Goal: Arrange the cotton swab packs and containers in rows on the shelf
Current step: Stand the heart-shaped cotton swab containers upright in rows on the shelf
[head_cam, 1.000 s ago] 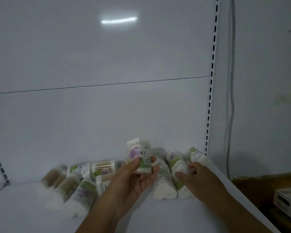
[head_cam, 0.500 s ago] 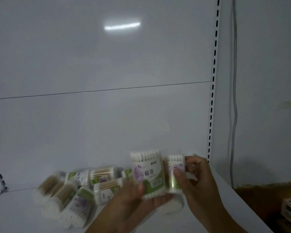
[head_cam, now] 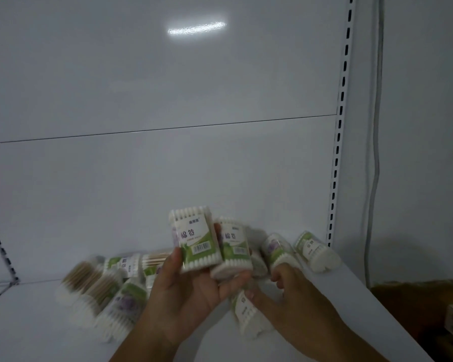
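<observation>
Holding two cotton swab packs upright and side by side, the left hand [head_cam: 188,291] hovers over the shelf [head_cam: 24,325] near its back right part. Its thumb presses on the first pack [head_cam: 194,239] and its fingers curl under the second pack [head_cam: 233,246]. Both labels face the same way with the swab tips up and down. I judge this is so the two can go down together as the start of a row, already squared to each other.

The right hand [head_cam: 298,301] is low beside it, with its fingers bent. One fingertip touches a loose pack [head_cam: 246,313] lying flat near the shelf's right edge. I cannot tell whether it grips that pack or only touches it. It is probably the next one to be gathered.

- **In the hand:** two packs are held.
- **Back right corner:** a round tub [head_cam: 315,253] lies tipped over against the slotted post [head_cam: 338,152]. A tilted pack [head_cam: 275,248] lies just beside it, and another is half hidden behind the held pair.
- **Right side in all:** with the loose one, that makes four.
- **Back edge, left of the middle:** a heap [head_cam: 100,291] lies tumbled against the back panel [head_cam: 168,178], some packs showing wooden sticks and some white tips. I count about six, but blur prevents an exact figure.

No row stands yet, so the arranging has barely begun. A cardboard box [head_cam: 416,296] sits beyond the shelf's right edge.
</observation>
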